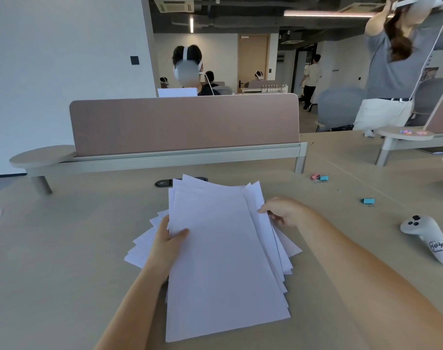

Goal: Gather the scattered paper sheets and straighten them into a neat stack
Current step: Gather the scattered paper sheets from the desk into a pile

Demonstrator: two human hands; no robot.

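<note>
A loose pile of white paper sheets [223, 253] lies in the middle of the beige desk [64, 261], fanned out with corners sticking out left, right and at the far end. My left hand [168, 245] grips the pile's left edge, thumb on top of the upper sheets. My right hand [282, 210] pinches the right edge near the far corner, fingers curled under the sheets. Some lower sheets [142, 246] poke out beneath my left hand.
A white controller [427, 238] lies at the right. Binder clips sit beyond the pile: a pink and blue cluster [317, 177] and a single blue one [368, 201]. A brown divider panel [185, 122] bounds the desk's far side. People stand and sit behind it.
</note>
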